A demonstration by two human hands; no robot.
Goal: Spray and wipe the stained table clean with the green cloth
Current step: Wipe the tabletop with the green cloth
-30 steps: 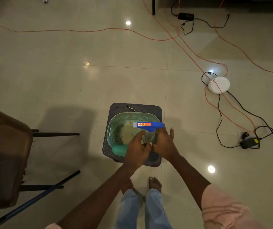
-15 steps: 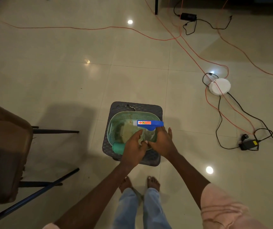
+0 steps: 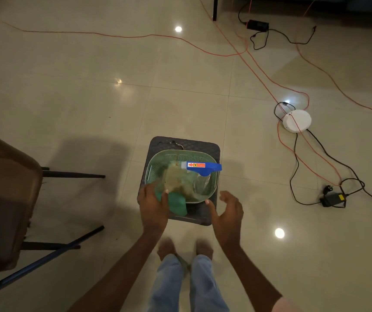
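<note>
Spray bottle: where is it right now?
In the head view the spray bottle stands in the right side of the green basket on the dark stool, untouched, beyond the right hand.

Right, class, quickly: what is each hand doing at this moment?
Left hand: fingers on the green cloth by the basket; whether they grip it cannot be told.
Right hand: open, holding nothing.
</note>
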